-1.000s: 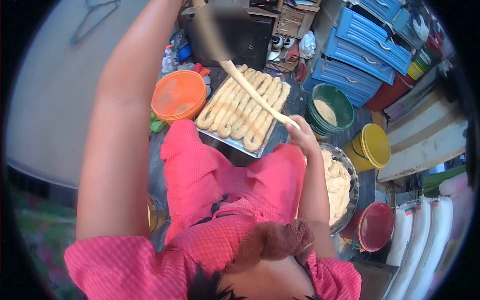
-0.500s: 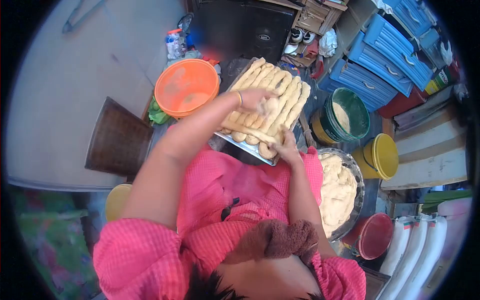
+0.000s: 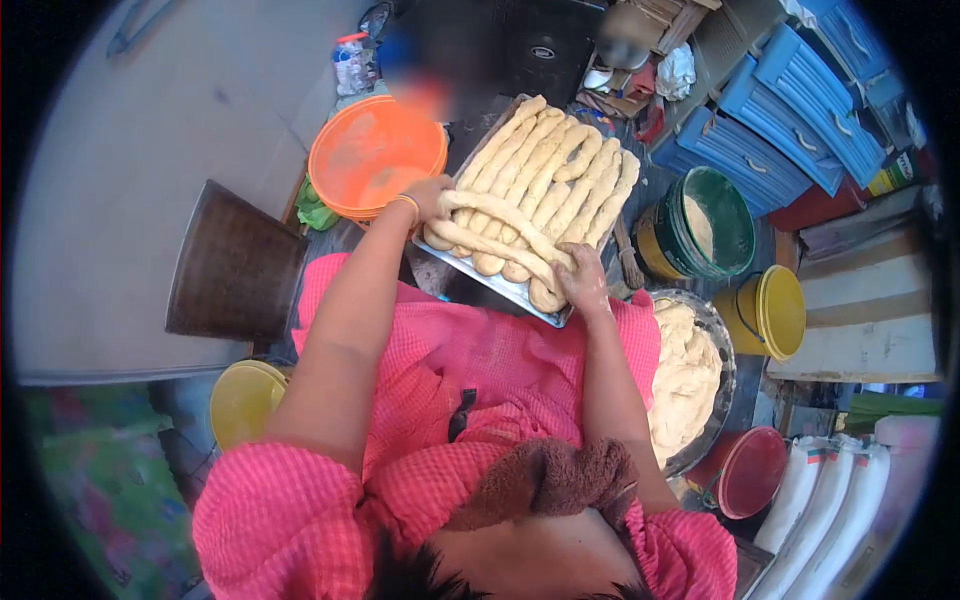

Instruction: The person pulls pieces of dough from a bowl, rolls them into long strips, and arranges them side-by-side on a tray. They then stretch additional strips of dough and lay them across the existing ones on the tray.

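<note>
A sec ago my left arm was way up, stretching the dough rope (image 3: 495,215) in the air w/ the right hand holding the low end by the tray (image 3: 490,288). Half a sec ago the left hand was coming down over the middle of the tray. Now the rope is down. It lies doubled, two strands side by side, crosswise over the near ends of the other dough loops (image 3: 545,165).

Left hand (image 3: 430,195): at the left end of the rope, by the tray's left edge, fingers curled round the bend. Right hand (image 3: 583,283): at the right end, near the tray's front corner, fingers bent down & closed on the dough there. Both hands still on it, none of it hanging in the air.

I'd say the stretch part is done for this piece & it's at the laying-down stage. It sits across the rest, not in line w/ them.

Around me:
- The orange basin (image 3: 375,155) is just left of the tray.
- The green bucket (image 3: 705,215) w/ pale powder inside is to the right.
- The bowl of dough (image 3: 685,375) is near my right elbow.
- The yellow bucket (image 3: 770,310) is beyond the bowl.
</note>
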Demonstrator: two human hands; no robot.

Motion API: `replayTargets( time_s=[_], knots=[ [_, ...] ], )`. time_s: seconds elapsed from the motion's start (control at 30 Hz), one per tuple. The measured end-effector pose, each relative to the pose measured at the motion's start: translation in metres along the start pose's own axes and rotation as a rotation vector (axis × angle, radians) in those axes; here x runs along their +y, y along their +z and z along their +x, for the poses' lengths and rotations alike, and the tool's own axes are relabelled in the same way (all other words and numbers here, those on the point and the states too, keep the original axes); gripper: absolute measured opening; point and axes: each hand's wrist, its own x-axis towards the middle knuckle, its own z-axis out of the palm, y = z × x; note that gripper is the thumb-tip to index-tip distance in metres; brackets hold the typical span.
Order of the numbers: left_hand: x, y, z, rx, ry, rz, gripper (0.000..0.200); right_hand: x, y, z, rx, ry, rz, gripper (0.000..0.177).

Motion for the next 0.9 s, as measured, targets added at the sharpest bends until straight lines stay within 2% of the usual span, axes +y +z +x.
replayTargets(
  time_s=[0.07, 0.1, 0.13, 0.2, 0.23, 0.3, 0.33, 0.4, 0.5, 0.6, 0.63, 0.67, 0.7, 0.73, 0.8, 0.83, 0.87, 0.9],
  knots=[
    [0.012, -0.014, -0.015, 0.028, -0.062, -0.069, 0.055, 0.005, -0.001, -0.004, -0.048, 0.092, 0.187, 0.035],
    [0.018, -0.02, -0.02, 0.07, -0.128, -0.14, 0.051, -0.007, -0.012, -0.004, -0.103, 0.12, -0.117, 0.036],
    [0.014, -0.018, -0.017, 0.059, -0.12, -0.133, 0.051, -0.012, -0.013, -0.007, -0.096, 0.133, -0.116, 0.036],
    [-0.002, -0.005, -0.002, 0.095, -0.038, -0.041, 0.057, -0.021, -0.011, -0.01, 0.016, -0.021, -0.244, 0.041],
    [-0.011, 0.002, 0.007, 0.084, -0.025, -0.035, 0.057, -0.028, -0.01, -0.013, 0.025, -0.006, -0.247, 0.041],
    [-0.015, 0.015, 0.023, 0.162, 0.337, 0.02, 0.066, -0.044, -0.009, -0.018, -0.026, -0.003, -0.308, 0.045],
    [-0.008, 0.023, 0.022, 0.137, 0.365, 0.026, 0.066, -0.048, -0.009, -0.022, -0.048, 0.01, -0.34, 0.048],
    [0.034, 0.026, -0.012, 0.155, 0.367, 0.523, 0.067, -0.04, -0.01, -0.016, -0.091, 0.061, -0.294, 0.049],
    [0.05, 0.015, -0.005, -0.036, 0.257, 0.449, 0.07, -0.043, -0.016, -0.014, -0.182, 0.182, -0.268, 0.048],
    [0.056, 0.016, 0.0, -0.101, 0.155, 0.47, 0.071, -0.047, -0.008, -0.026, -0.073, 0.145, -0.278, 0.052],
    [0.055, 0.02, 0.0, -0.128, 0.196, 0.487, 0.071, -0.044, -0.003, -0.026, -0.1, 0.071, -0.214, 0.059],
    [0.055, 0.023, -0.001, -0.038, 0.318, 0.475, 0.069, -0.042, 0.001, -0.031, -0.106, 0.019, -0.272, 0.066],
    [0.064, 0.026, -0.002, 0.055, 0.434, 0.457, 0.068, -0.045, -0.006, -0.029, -0.229, 0.061, -0.28, 0.07],
    [0.075, 0.031, 0.0, 0.043, 0.457, 0.473, 0.068, -0.045, -0.012, -0.031, -0.209, 0.083, -0.274, 0.07],
    [0.101, 0.041, 0.001, -0.122, 0.4, 0.374, 0.068, -0.048, -0.03, -0.037, -0.11, 0.101, -0.14, 0.071],
    [0.115, 0.053, 0.005, -0.077, 0.527, 0.276, 0.049, -0.046, -0.046, -0.039, -0.068, 0.135, -0.072, 0.072],
    [0.144, 0.061, 0.004, -0.084, 0.537, 0.286, 0.049, -0.041, -0.065, -0.043, -0.056, 0.145, -0.069, 0.072],
    [0.186, 0.068, -0.002, -0.006, 0.629, 0.175, 0.039, -0.032, -0.082, -0.051, 0.153, 0.157, -0.01, 0.067]
  ],
)
